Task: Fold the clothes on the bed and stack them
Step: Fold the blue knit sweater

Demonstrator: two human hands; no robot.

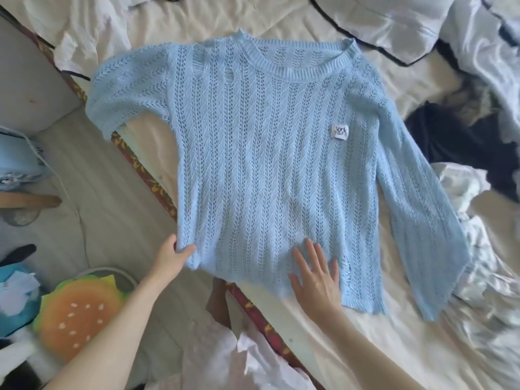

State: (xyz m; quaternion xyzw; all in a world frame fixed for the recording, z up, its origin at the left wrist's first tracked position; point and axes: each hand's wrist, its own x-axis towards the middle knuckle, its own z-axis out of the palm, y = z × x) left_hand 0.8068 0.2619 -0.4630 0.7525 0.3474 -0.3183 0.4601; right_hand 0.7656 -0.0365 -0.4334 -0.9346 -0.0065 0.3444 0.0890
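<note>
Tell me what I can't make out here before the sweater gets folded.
- Head view: words on the white label of the blue sweater are too small to read.
- Dark clothes at right: crumpled, kind unclear.
- Left hand fingertips hidden under the hem it pinches.
- Right hand lies flat on the hem.
- Folded stack: none in frame.

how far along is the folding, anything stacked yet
Early. The blue sweater lies spread flat on the bed, sleeves out, not yet folded. The left hand pinches its hem corner; the right hand presses flat on the hem. No folded stack shows. Dark clothes and white clothes still lie crumpled at the right.
</note>
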